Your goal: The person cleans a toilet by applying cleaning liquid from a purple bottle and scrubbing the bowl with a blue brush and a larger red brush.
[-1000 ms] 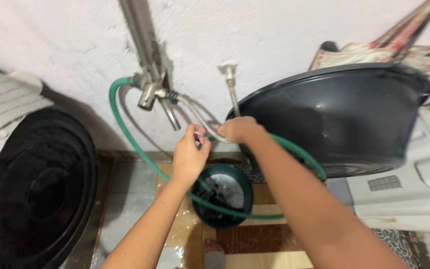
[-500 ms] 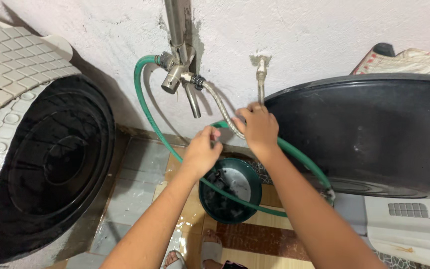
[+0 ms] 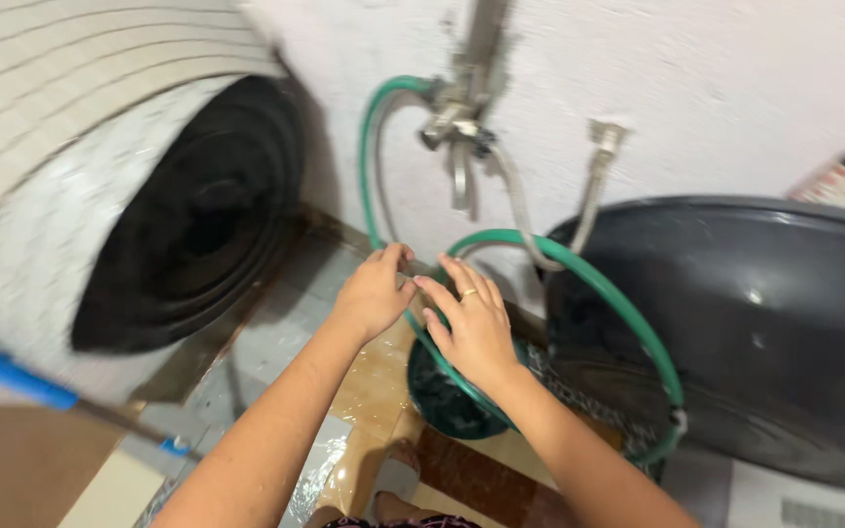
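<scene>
1. Left hand [image 3: 376, 293]: fingers curled, fingertips at the green hose [image 3: 579, 269] where it drops down the wall. Looks like a loose pinch on it, but the view is blurred, so a firm grip can't be confirmed.
2. Right hand [image 3: 473, 328]: fingers spread and pointing up-left, ring on one finger. Palm lies over the hose loop; hose passes under or behind the hand. Can't tell if it is gripping.
3. Hands are just beside each other, fingertips nearly touching, in front of the wall below the tap [image 3: 457, 117].
4. Hose: runs from the tap in an arc to the left, down the wall to the hands, then loops up and right over the rim of the black tub [image 3: 765, 323] and down to the floor near the tub's lower edge.
5. Braided grey hose [image 3: 520, 210] hangs from the tap and curves right to a second wall fitting [image 3: 603, 142].
6. Dark green bucket [image 3: 447, 396] on the floor right under the right hand.
7. Left: white tiled-pattern panel with a large black ribbed round part [image 3: 198, 225], leaning near the wall.
8. Blue handle [image 3: 7, 372] bottom left, blurred.
9. Floor [image 3: 276, 342]: wet tiles.
</scene>
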